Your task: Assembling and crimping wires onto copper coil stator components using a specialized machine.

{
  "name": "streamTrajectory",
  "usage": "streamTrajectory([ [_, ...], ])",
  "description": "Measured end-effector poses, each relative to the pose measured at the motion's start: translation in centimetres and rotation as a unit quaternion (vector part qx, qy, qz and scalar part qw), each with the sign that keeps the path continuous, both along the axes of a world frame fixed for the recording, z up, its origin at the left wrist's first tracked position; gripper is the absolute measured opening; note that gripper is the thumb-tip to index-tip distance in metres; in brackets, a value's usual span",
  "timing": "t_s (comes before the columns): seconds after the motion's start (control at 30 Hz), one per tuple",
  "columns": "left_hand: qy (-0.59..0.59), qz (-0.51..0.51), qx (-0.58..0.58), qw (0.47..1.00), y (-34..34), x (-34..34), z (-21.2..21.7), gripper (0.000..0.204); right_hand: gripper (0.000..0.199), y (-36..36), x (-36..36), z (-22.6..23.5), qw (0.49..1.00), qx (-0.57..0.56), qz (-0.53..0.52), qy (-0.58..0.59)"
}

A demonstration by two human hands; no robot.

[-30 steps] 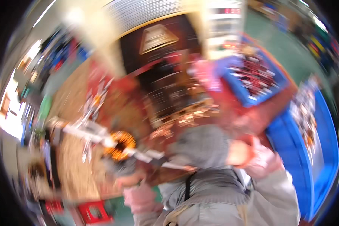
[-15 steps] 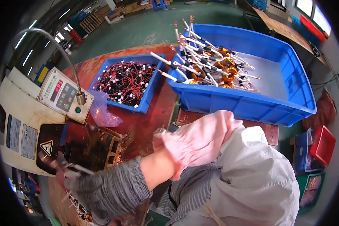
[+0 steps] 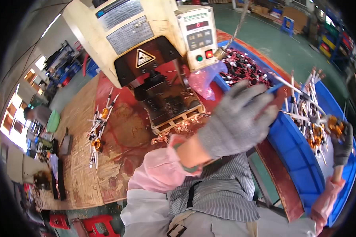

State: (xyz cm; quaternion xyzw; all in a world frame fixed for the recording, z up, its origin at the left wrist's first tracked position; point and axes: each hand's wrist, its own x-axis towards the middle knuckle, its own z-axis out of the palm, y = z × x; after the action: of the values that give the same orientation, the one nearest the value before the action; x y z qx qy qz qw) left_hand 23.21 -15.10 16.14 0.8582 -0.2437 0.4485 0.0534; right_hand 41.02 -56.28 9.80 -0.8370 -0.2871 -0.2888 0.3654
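Note:
My left hand [image 3: 239, 122], in a grey knit glove, is raised in front of the machine and slightly blurred, its fingers apart. White leads pass close to its fingertips, and I cannot make out whether they touch. At the far right, over the large blue bin [image 3: 300, 158], my right hand [image 3: 342, 147] is closed on a copper-wound coil [image 3: 336, 127] with thick white leads. Below it in the bin lie several similar coils with white leads [image 3: 314, 140]. More coil assemblies [image 3: 97, 144] lie in a row on the table to the left.
A cream press-like machine [image 3: 158, 85] with a control box [image 3: 195, 37] stands ahead, copper scraps [image 3: 182, 127] at its base. Behind my left hand is a blue tray of red-and-black wired parts [image 3: 245, 65]. Red stools [image 3: 101, 227] stand lower left; another person [image 3: 39, 114] is beyond the table.
The view has swung left, bringing the machine to the centre. A gloved hand that was beside the machine is away from it now. The right hand with a coil over the bin has come into view.

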Motion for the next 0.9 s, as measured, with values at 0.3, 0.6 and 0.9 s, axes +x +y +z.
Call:
streamTrajectory([
  [0.3,-0.106,0.356,-0.215,0.903,17.8,-7.0,-5.6,0.027,0.041,-5.8,3.1,-7.4,0.874,-0.278,0.024,0.399],
  [0.6,0.010,0.409,-0.458,0.790,19.2,-3.0,-4.4,0.042,0.021,1.0,0.8,-5.6,0.844,-0.335,0.080,0.410],
  [0.9,0.039,0.390,-0.346,0.853,18.1,-1.4,-3.2,0.042,0.024,-1.3,0.7,-7.6,0.801,-0.471,-0.026,0.368],
])
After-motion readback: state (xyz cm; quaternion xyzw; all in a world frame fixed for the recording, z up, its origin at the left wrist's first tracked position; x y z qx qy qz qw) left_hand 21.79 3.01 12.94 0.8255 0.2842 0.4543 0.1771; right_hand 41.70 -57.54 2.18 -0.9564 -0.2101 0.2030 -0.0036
